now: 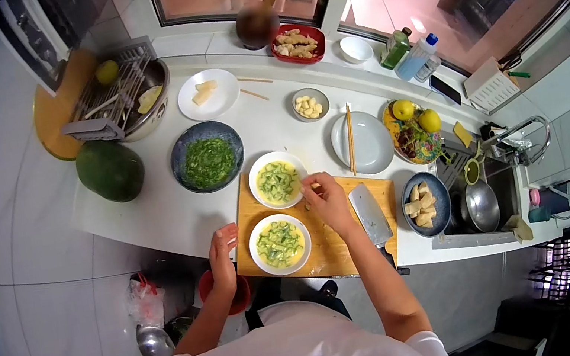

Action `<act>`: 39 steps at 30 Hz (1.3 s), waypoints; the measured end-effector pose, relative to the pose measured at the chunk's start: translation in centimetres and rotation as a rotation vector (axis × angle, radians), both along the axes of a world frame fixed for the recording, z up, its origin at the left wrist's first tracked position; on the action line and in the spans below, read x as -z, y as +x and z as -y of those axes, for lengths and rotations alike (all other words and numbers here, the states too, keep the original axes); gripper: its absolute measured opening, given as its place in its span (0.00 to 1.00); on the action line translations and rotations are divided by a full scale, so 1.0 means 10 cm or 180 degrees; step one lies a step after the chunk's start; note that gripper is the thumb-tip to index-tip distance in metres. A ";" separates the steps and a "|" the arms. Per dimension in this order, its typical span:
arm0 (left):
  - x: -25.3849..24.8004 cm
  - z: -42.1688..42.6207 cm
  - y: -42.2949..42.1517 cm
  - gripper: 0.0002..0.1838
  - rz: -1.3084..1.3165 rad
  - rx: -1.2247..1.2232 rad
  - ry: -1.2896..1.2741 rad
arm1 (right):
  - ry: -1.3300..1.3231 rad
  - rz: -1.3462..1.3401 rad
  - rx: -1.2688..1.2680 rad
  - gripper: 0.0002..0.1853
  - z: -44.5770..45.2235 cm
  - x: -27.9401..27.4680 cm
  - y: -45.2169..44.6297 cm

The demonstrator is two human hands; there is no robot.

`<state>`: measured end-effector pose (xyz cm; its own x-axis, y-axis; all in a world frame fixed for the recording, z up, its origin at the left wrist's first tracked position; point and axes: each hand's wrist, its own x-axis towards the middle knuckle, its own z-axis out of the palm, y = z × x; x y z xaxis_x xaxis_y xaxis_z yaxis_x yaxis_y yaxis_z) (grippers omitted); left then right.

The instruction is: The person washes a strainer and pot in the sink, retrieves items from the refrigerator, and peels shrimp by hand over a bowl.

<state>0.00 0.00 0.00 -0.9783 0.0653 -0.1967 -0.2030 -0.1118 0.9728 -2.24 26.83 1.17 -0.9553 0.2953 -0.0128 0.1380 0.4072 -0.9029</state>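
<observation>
Two white bowls of chopped green vegetable in yellow liquid, an upper bowl (pixel 253 183) and a lower bowl (pixel 257 264), stand on a wooden cutting board (pixel 329 261). My right hand (pixel 326 200) is at the upper bowl's right side, fingertips pinched together; whatever they hold, if anything, is too small to make out. Left of the board, my left hand (pixel 222 258) is held edge-on with its fingers stretched out, gripping nothing. A cleaver (pixel 370 213) lies on the board's right part, its handle pointing toward me.
Behind the board are a dark bowl of chopped greens (pixel 208 162), a small bowl of garlic cloves (pixel 308 105) and a grey plate (pixel 370 152) with chopsticks (pixel 350 138) across it. To the right stand a blue bowl of pale chunks (pixel 422 208) and the sink (pixel 506 194). A large green melon (pixel 110 171) sits left.
</observation>
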 end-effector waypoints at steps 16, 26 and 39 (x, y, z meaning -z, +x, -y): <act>0.12 0.19 0.05 0.22 0.0157 0.0070 0.0122 | 0.1827 0.0420 -0.0287 0.11 0.13 0.32 0.24; 0.33 0.15 0.18 0.20 0.0330 0.0223 0.0062 | -0.0751 -0.0473 0.0498 0.06 0.19 -0.11 0.09; 0.56 0.27 0.24 0.15 0.0589 0.0656 0.0251 | 0.1491 0.0491 0.0154 0.15 0.00 0.11 0.93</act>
